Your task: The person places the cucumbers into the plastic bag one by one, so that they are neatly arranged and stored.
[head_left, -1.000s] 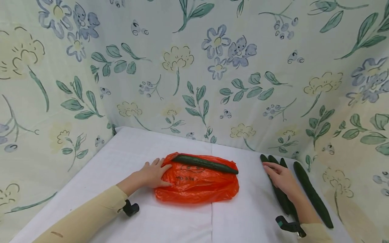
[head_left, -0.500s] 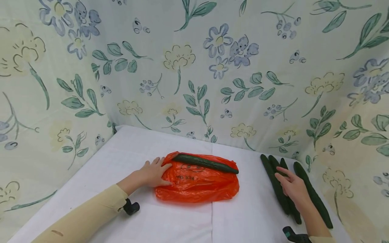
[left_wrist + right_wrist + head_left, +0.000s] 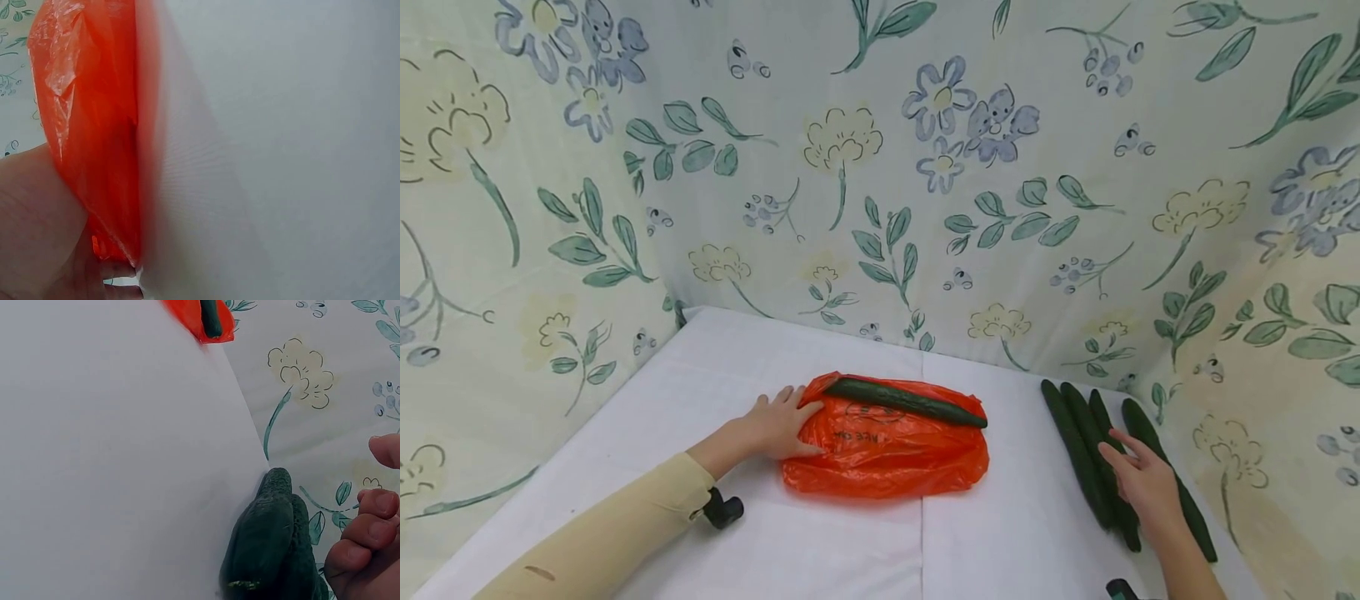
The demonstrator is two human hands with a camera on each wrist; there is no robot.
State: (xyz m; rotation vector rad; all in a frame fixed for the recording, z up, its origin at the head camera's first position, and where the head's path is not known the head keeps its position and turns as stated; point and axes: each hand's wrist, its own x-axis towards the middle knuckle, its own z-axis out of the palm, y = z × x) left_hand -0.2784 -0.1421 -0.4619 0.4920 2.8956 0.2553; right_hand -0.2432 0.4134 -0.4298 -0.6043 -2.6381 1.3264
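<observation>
My left hand (image 3: 778,423) rests with spread fingers on the left end of a red plastic bag (image 3: 887,467). One dark green cucumber (image 3: 910,402) lies lengthwise along the bag's back part. Over at the right, my right hand (image 3: 1150,483) hovers above a row of several cucumbers (image 3: 1075,454), its fingers loosely bent and nothing held. It covers part of the outermost cucumber (image 3: 1198,525). In the right wrist view, the fingers (image 3: 378,531) appear beside the cucumbers (image 3: 262,544). Close up in the left wrist view, the red bag (image 3: 94,112) lies against the hand (image 3: 37,219).
A white cloth (image 3: 850,550) covers the table. Behind and at both sides hangs a floral curtain (image 3: 820,283). Black wrist cameras are strapped on, the left one (image 3: 724,508) near the bag.
My right hand has drawn away from the leftmost cucumbers, moving right and toward me, over the row's right side. The left hand, bag and cucumbers have stayed put.
</observation>
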